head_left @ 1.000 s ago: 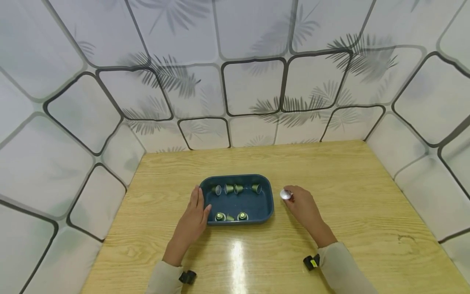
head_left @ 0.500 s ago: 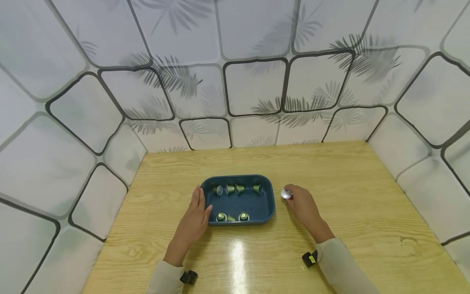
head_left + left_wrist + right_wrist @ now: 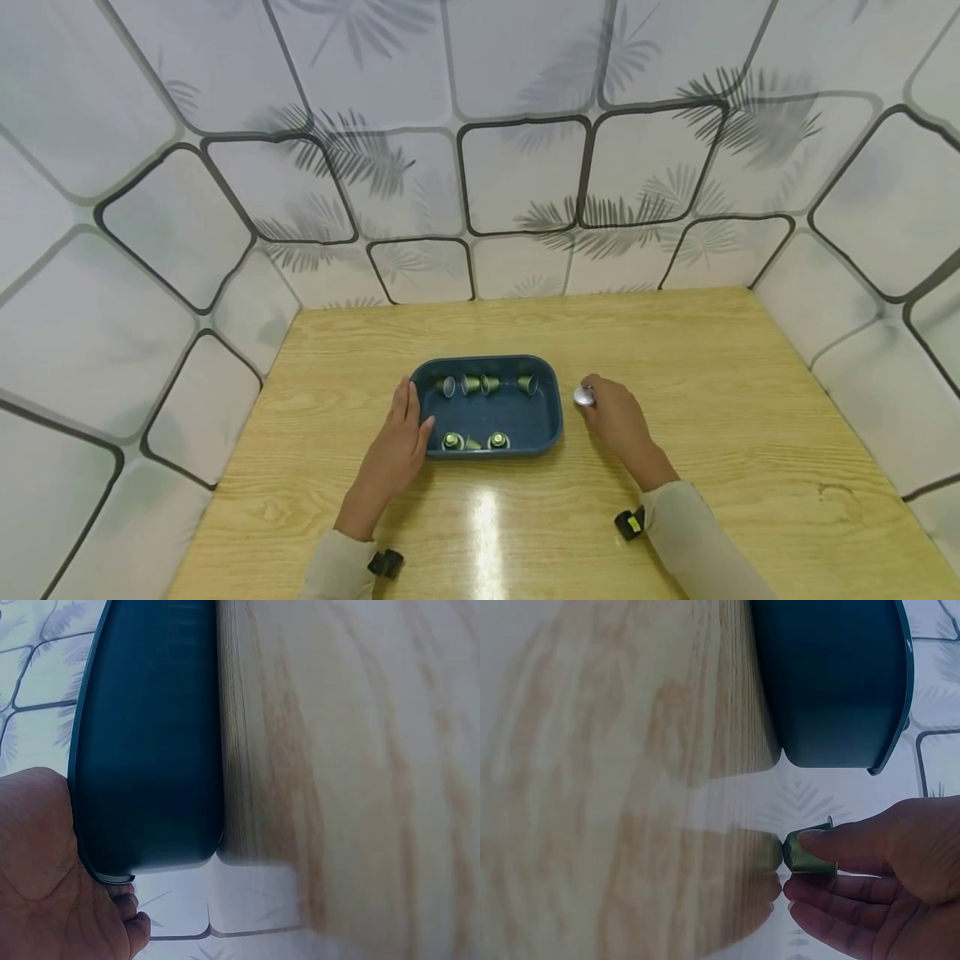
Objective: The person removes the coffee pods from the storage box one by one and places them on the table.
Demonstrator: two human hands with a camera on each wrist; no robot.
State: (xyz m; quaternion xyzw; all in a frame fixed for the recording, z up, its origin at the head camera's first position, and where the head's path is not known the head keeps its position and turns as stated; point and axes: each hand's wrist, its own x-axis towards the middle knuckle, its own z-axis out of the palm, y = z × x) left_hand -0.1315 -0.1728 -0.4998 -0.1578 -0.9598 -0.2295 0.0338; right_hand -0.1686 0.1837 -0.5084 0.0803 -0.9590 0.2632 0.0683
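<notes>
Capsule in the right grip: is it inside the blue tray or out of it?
Out. In the head view, the right grip holds the capsule beside the blue tray, with tabletop visible between them.

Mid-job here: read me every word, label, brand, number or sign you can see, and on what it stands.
No readable text in any view.
Yellow patch on the black wrist device near the right hand: too small to read.
Dark mark on the table: no legible characters.
Green capsule and blue tray: no lettering discernible.
</notes>
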